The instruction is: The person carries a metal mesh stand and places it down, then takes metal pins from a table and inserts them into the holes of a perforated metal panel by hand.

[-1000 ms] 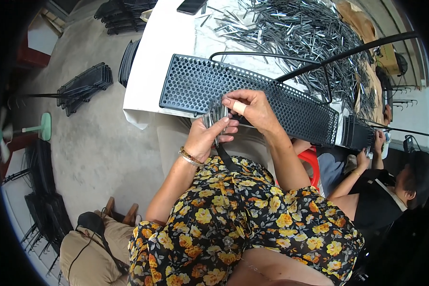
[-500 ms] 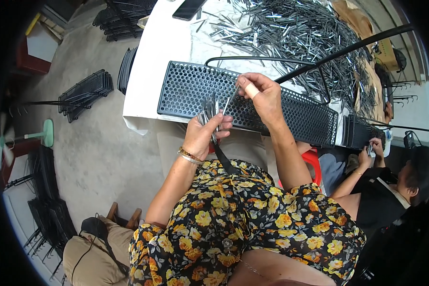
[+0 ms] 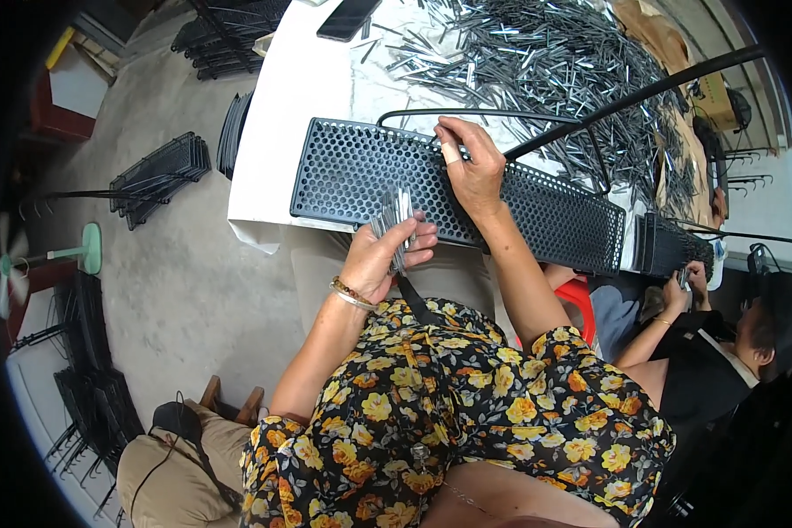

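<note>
My left hand [image 3: 380, 255] is closed around a bunch of thin silvery and dark strips [image 3: 392, 218], their ends fanned upward above the thumb. Before me, partly on the white-covered table, lies a long black metal basket [image 3: 361, 172] with round holes in its bottom and a wire rim. My right hand [image 3: 475, 176], a tan bandage on one finger, reaches across it. Its thumb and fingertips are pinched at the far rim; what they hold there is too small to make out. A bent black wire frame [image 3: 488, 112] stands along the far side.
A large heap of strips [image 3: 554, 62] covers the table's far right, with a phone [image 3: 348, 19] at its far left. A black bar [image 3: 642, 95] slants over the heap. Another person [image 3: 713, 352] works at right, beside a red stool [image 3: 577, 304]. Stacked racks [image 3: 158, 180] stand left.
My right hand has moved from beside the bunch in my left hand to the basket's far rim. The strip it pinched is no longer clearly visible. My left hand has barely shifted.
</note>
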{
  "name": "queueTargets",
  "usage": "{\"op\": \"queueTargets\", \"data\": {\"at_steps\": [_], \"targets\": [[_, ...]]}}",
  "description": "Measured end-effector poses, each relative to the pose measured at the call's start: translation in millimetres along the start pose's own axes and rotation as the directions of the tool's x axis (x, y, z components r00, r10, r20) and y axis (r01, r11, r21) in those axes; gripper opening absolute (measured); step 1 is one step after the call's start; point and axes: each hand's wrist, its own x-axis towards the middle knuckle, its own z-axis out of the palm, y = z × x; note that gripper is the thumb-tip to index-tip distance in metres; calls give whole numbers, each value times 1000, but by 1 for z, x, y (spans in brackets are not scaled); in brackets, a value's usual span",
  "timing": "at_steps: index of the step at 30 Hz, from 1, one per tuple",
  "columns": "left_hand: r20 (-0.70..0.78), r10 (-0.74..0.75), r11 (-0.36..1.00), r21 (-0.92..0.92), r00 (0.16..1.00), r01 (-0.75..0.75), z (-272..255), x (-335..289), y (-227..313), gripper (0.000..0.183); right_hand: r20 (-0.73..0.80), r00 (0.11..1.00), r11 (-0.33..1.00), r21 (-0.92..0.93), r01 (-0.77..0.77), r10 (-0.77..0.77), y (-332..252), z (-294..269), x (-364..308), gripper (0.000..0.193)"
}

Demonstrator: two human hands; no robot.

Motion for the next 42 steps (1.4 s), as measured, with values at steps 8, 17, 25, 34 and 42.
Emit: {"op": "queueTargets", "data": {"at_steps": [8,17,25,34,42], "targets": [[4,2,1000,0,1000,-2,-5,3,-3,29,101,995,999,-42,-9,13,7,7,-8,14],[16,47,999,-14,999,-47,-8,7,-1,28,130,991,993,-101,56,-43,3,5,-6,17],[14,83,997,0,996,-83,-8,6,-3,29,182,979,981,-157,117,-87,10,4,-11,18],[31,89,995,48,996,-90,-2,7,4,26,508,756,798,198,-569,413,-38,-24,-5,19],[23,144,976,161,989,-146,2,9,-1,23,712,512,536,223,-814,481,-33,-34,-13,18]]}}
